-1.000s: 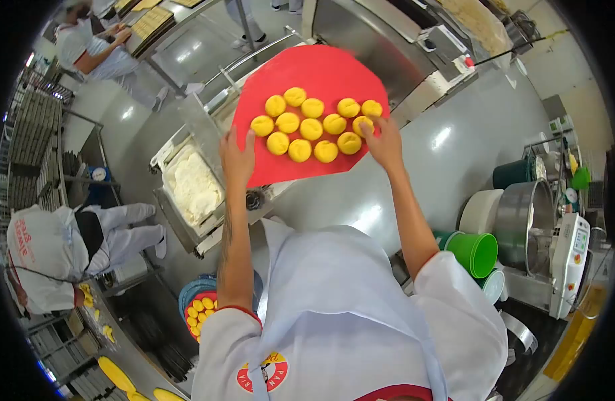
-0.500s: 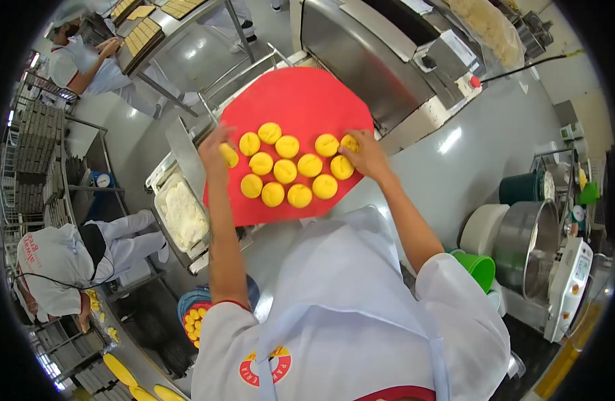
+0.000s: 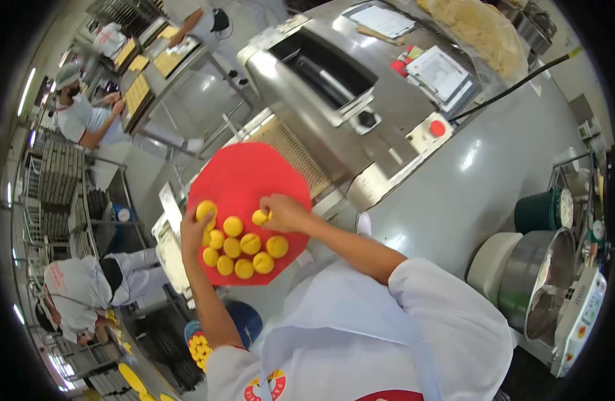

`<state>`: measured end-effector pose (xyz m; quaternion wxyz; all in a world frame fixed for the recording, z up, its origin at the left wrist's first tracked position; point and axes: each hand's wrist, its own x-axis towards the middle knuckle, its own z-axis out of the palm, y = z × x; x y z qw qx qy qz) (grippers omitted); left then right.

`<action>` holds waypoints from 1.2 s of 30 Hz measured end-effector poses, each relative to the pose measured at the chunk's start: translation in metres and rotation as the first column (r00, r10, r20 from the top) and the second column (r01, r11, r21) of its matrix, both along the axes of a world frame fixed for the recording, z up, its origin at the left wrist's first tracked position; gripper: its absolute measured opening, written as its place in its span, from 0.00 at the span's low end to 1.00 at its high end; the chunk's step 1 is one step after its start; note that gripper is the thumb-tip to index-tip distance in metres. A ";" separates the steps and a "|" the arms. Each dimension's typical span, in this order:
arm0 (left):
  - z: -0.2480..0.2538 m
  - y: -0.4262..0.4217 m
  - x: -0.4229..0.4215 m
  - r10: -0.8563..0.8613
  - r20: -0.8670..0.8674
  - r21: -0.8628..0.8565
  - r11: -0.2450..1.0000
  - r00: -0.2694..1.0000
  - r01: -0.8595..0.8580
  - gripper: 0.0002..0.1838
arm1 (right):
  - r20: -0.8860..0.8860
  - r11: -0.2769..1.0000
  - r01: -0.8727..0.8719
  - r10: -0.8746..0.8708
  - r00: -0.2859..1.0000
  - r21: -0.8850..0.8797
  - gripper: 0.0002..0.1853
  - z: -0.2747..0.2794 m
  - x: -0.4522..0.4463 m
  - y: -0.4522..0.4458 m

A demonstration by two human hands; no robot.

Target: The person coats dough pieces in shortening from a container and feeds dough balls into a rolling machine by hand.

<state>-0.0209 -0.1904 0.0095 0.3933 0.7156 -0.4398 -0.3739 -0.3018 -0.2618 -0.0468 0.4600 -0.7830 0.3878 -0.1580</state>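
A red many-sided board lies in front of me, with several round yellow dough pieces grouped on its near half, some with a crease across the top. At the board's left edge my left hand has its fingers closed round a yellow dough piece, which stands higher than the others. My right hand reaches in from the right, thumb and fingers pinching another dough piece near the middle of the board.
Beyond the board stands a steel machine with a red button. A tray of white flour is at the left. A steel mixer bowl stands at the right. Co-workers stand at the far-left table and at the lower left.
My view has shifted, so the board appears lower and further left. My right hand has moved inward from the board's right edge with a dough piece. The dough pieces sit closer together.
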 end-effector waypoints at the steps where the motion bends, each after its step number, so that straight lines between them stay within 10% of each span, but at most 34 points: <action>1: -0.017 0.006 0.000 0.073 -0.018 0.063 0.995 0.997 -0.072 0.27 | 0.014 1.000 0.003 -0.004 1.000 0.031 0.23 0.005 -0.010 -0.006; 4: -0.044 0.016 -0.021 -0.032 0.373 0.050 0.999 0.927 0.014 0.22 | 0.217 0.995 0.049 -0.067 0.974 0.087 0.22 0.048 -0.044 -0.012; 7: -0.025 0.024 -0.052 0.269 0.274 -0.063 0.963 0.923 -0.262 0.21 | 0.366 0.962 0.271 -0.238 0.900 -0.041 0.24 0.150 -0.096 -0.042; 11: -0.005 0.037 -0.097 0.492 -0.152 -0.349 0.785 0.857 -0.512 0.22 | 0.581 0.607 0.704 -0.442 0.684 -0.368 0.23 0.237 -0.141 -0.136; 13: 0.002 0.042 -0.112 0.449 -0.228 -0.319 0.804 0.864 -0.502 0.23 | 0.635 0.507 0.730 -0.389 0.668 -0.457 0.24 0.227 -0.136 -0.205; 17: 0.033 0.050 -0.134 0.384 -0.282 -0.261 0.851 0.879 -0.455 0.22 | 0.208 0.560 0.484 -0.485 0.850 -0.673 0.23 0.152 -0.140 -0.289; 27: 0.016 0.047 -0.105 0.287 -0.415 -0.202 0.896 0.863 -0.395 0.22 | 0.650 0.325 0.737 -0.348 0.676 -0.593 0.20 0.230 -0.154 -0.209; 32: 0.032 0.023 -0.117 0.132 -0.472 -0.216 0.941 0.872 -0.260 0.22 | 0.288 0.308 0.514 -0.554 0.781 -0.800 0.22 0.152 -0.175 -0.208; 36: 0.064 0.002 -0.159 0.045 -0.439 -0.224 0.962 0.897 -0.157 0.21 | 0.436 0.733 0.658 -0.542 0.719 -0.174 0.20 0.178 -0.137 -0.079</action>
